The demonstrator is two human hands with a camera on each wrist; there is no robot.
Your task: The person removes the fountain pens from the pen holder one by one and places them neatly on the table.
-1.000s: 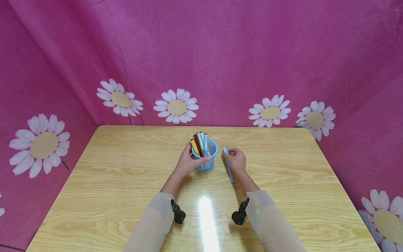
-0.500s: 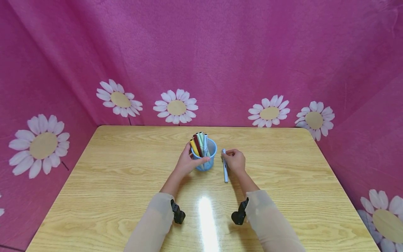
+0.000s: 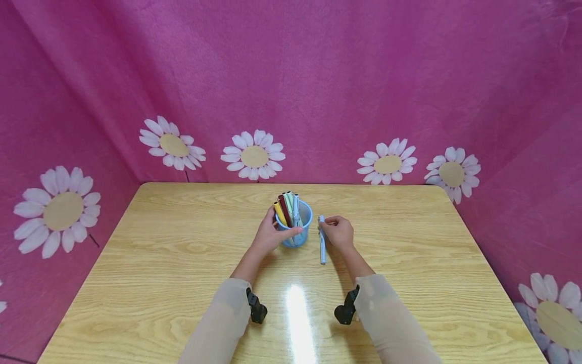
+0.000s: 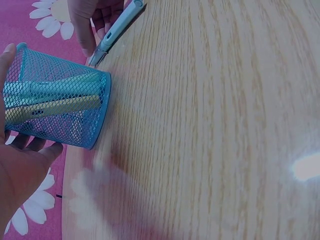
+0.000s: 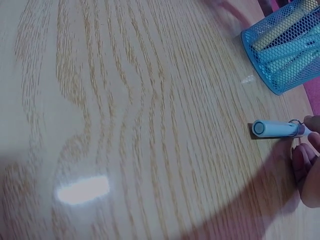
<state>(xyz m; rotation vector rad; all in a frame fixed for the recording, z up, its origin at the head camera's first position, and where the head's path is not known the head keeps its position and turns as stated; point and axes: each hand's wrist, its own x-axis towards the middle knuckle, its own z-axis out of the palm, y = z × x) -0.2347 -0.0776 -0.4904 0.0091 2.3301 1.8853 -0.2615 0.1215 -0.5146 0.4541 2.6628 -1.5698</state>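
Note:
A blue mesh pen holder (image 3: pixel 305 236) stands on the table with several pens (image 3: pixel 287 206) in it: yellow, dark red, pale green and light blue. My left hand (image 3: pixel 269 236) grips the holder from its left side, thumb across the front. To the right of the holder, my right hand (image 3: pixel 340 233) pinches a light blue pen (image 3: pixel 323 250) near its far end. In the right wrist view that pen (image 5: pixel 274 128) lies low over the tabletop; whether its near end touches the wood I cannot tell. Part of the right hand (image 5: pixel 311 175) is cut off there.
The wooden table (image 3: pixel 182 283) has its far edge close behind the holder. A pink curtain (image 3: pixel 318 91) with white daisies surrounds it on the back and sides. A bright light reflection (image 3: pixel 297 313) lies on the tabletop between the forearms.
The pen's near end has swung left, so the pen now points nearly straight toward me; its far end has shifted slightly left too. The left hand keeps its hold on the pen holder.

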